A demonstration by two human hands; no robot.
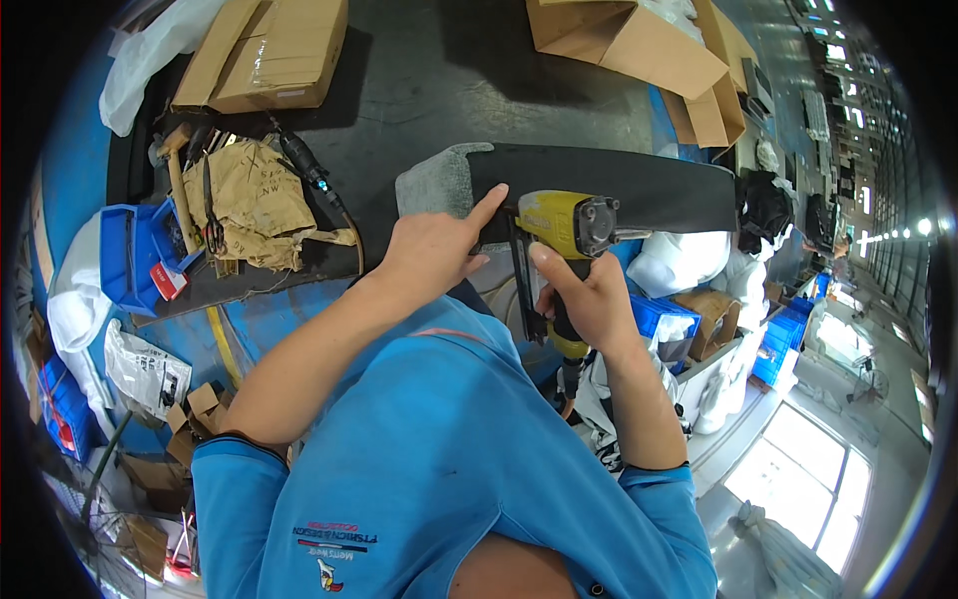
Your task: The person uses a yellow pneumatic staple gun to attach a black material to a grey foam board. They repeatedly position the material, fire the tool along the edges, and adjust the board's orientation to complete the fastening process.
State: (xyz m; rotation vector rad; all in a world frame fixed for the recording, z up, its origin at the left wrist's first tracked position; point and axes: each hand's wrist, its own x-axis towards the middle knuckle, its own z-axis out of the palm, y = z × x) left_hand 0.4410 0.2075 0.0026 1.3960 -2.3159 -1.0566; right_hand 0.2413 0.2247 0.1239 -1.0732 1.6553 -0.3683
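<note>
My right hand [606, 307] is wrapped around the handle of a yellow and black air staple gun [551, 218]. The gun's slim black magazine points down beside the near edge of a long black-covered panel [639, 188]. Grey fabric [435, 188] covers the panel's left end. My left hand [434, 248] rests against this end, index finger stretched out over the black surface and thumb apart from it. The gun's nose sits just right of that fingertip; whether it touches the panel I cannot tell.
A closed carton [284, 55] lies at the back left, and an open carton [639, 50] at the back right. Crumpled brown paper [249, 200], a hammer [178, 150] and an air tool with a hose [304, 165] lie left. A blue bin [135, 260] hangs near the left edge.
</note>
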